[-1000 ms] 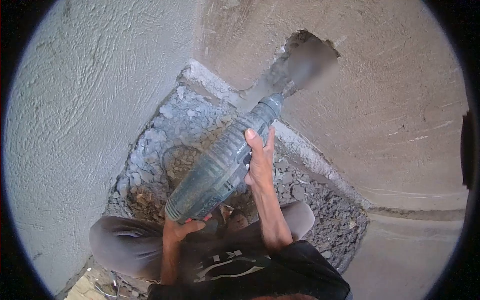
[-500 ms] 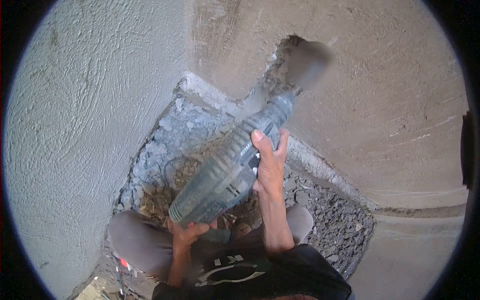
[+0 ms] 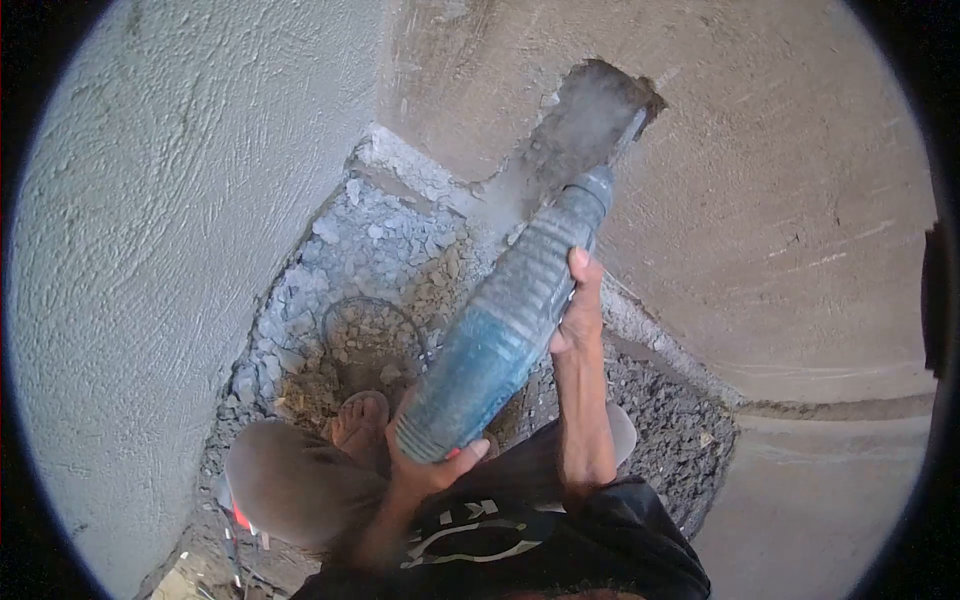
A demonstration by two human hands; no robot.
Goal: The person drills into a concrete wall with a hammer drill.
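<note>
A dusty blue-green demolition hammer (image 3: 478,345) slants up and to the right across the middle of the head view. My left hand (image 3: 432,470) is closed around its rear end, where the handle is mostly hidden by the housing. Farther forward, my right hand (image 3: 580,305) grips the side of the ribbed body, its thumb lying along the casing. The chisel bit (image 3: 628,137) reaches to the right edge of a rough hole (image 3: 585,112) in the brown plastered wall (image 3: 760,200). Whether the tip touches the wall is hard to tell through the dust.
Broken rubble (image 3: 310,270) fills the corner below the hole. A textured grey wall (image 3: 190,220) rises on the left. A dark cable (image 3: 372,300) loops over the debris near my bare foot (image 3: 360,425). Dark loose soil (image 3: 675,430) lies at the right.
The hammer's rear has swung right and the body has rolled, showing more of its blue-green casing. Both hands moved right with it. The bit and my foot now show.
</note>
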